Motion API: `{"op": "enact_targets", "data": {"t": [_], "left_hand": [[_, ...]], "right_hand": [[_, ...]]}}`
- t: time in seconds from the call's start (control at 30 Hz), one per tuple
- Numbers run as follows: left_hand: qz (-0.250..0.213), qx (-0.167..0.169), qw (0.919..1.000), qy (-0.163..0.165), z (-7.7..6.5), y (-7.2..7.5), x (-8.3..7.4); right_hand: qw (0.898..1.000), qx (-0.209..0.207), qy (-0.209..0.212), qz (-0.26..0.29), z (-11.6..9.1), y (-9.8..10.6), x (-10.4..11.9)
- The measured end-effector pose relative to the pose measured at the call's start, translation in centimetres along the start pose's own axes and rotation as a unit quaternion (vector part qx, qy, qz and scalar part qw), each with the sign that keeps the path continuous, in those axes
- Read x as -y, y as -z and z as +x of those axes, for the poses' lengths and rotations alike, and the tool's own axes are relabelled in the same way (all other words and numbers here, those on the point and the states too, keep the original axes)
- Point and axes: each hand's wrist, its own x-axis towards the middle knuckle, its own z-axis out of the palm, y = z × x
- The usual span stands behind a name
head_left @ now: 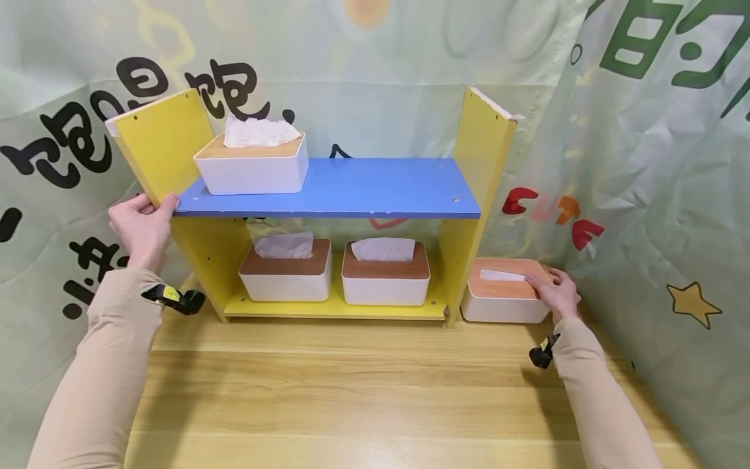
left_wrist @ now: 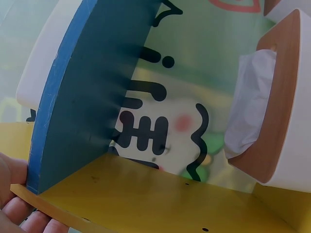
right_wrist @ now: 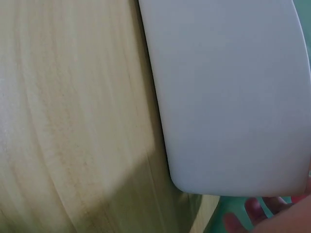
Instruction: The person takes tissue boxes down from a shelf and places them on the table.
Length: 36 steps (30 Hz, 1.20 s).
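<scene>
Clearly, on the table (head_left: 381, 391), one tissue box (head_left: 506, 309) is gripped at four o'clock by the right hand (head_left: 559, 296), fingers bent round its end. At nine o'clock the shelf unit (head_left: 375, 185) is clasped by the left hand (head_left: 140, 228). Three more boxes (head_left: 385, 292) are shelved at six, eight and ten. On the curtain (head_left: 644, 254), coloured letters "UT" can be read.

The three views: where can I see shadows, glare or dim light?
Head view: bright, pale glare on the table near the bottom edge, shadows beside both sleeves; left wrist view: dimmer, underside of the blue shelf dark; right wrist view: dim, a shadow on the table beside the white tissue box.
</scene>
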Motion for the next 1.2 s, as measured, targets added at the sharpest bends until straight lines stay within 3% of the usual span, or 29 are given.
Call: {"op": "enact_targets", "data": {"t": [0.33, 0.57, 0.7, 1.0, 1.2], "left_hand": [[0.006, -0.001, 1.0, 0.001, 0.1, -0.1, 0.2], [0.006, 0.005, 0.9999, -0.007, 0.1, -0.2, 0.2], [0.002, 0.004, 1.0, -0.005, 0.1, -0.1, 0.1], [0.011, 0.001, 0.9999, -0.005, 0.2, -0.1, 0.1], [0.012, 0.001, 0.9999, -0.004, 0.1, 0.0, 0.1]], "right_hand": [[0.998, -0.066, 0.01, -0.001, -0.5, -0.5, -0.1], [0.992, -0.116, 0.049, 0.006, -0.9, -0.9, -0.3], [0.987, -0.149, 0.061, 0.03, -1.1, -1.3, 0.0], [0.975, -0.198, 0.037, 0.095, -1.5, -1.5, 0.6], [0.965, -0.226, 0.053, 0.119, -2.0, -1.7, 0.8]]}}
